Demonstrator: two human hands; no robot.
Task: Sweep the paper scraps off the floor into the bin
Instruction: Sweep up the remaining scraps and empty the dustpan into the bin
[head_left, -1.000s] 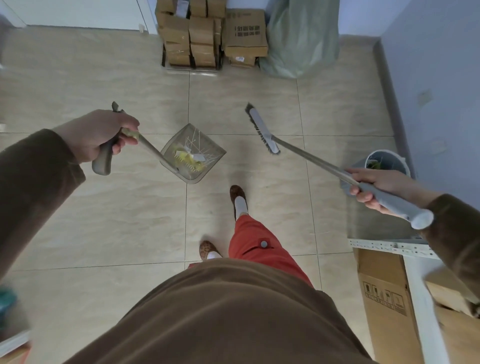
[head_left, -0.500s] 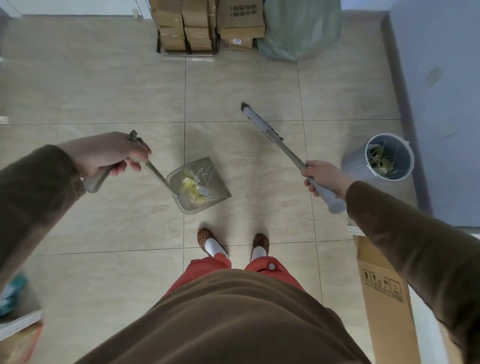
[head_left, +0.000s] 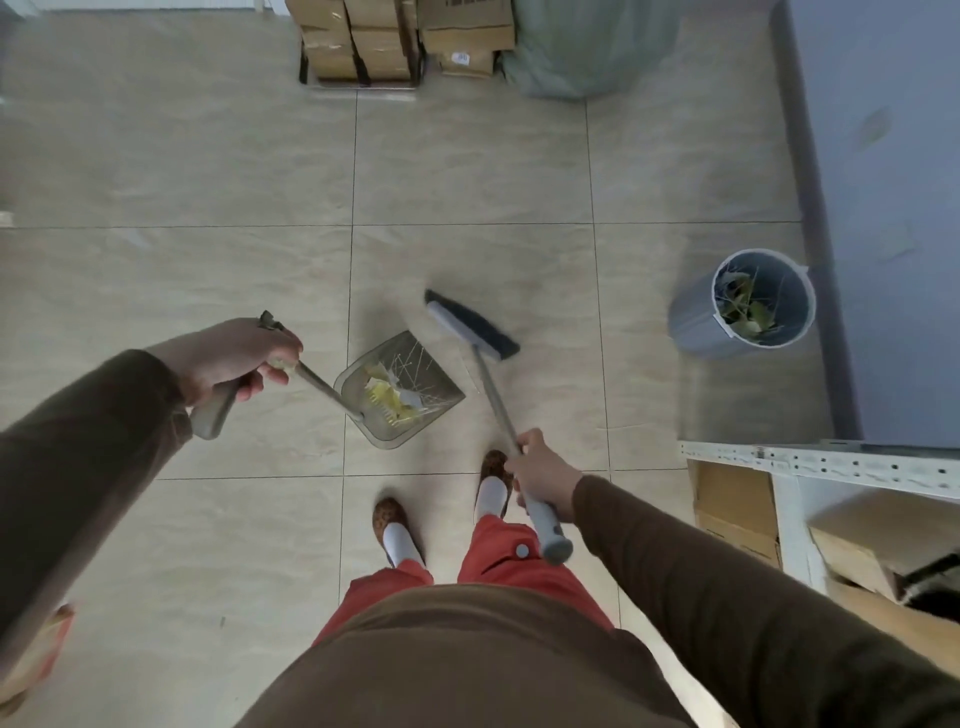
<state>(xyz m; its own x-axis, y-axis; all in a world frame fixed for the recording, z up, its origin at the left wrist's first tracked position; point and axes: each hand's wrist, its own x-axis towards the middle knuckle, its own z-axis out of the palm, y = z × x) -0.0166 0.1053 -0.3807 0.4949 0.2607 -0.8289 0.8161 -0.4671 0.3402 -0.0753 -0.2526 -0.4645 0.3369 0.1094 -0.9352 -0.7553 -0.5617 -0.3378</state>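
My left hand (head_left: 228, 358) grips the long handle of a clear grey dustpan (head_left: 441, 389), held above the tiled floor in front of my feet. Yellow and white paper scraps (head_left: 392, 397) lie inside the pan. My right hand (head_left: 543, 475) is closed around the grey broom handle; the broom head (head_left: 470, 325) with dark bristles sits just right of the dustpan's mouth. A grey round bin (head_left: 691, 325) stands to the right near the blue wall, with green and yellowish scraps inside.
Stacked cardboard boxes (head_left: 395, 41) and a green sack (head_left: 582, 47) line the far wall. A white metal rack (head_left: 810, 462) with boxes stands at my right, a blue wall (head_left: 883, 208) behind the bin. My two feet (head_left: 447, 504) stand behind the dustpan.
My right hand has pulled the broom in, its head swinging down beside the dustpan. The dustpan stays in front of my feet with scraps in it. The bin now sits farther right.
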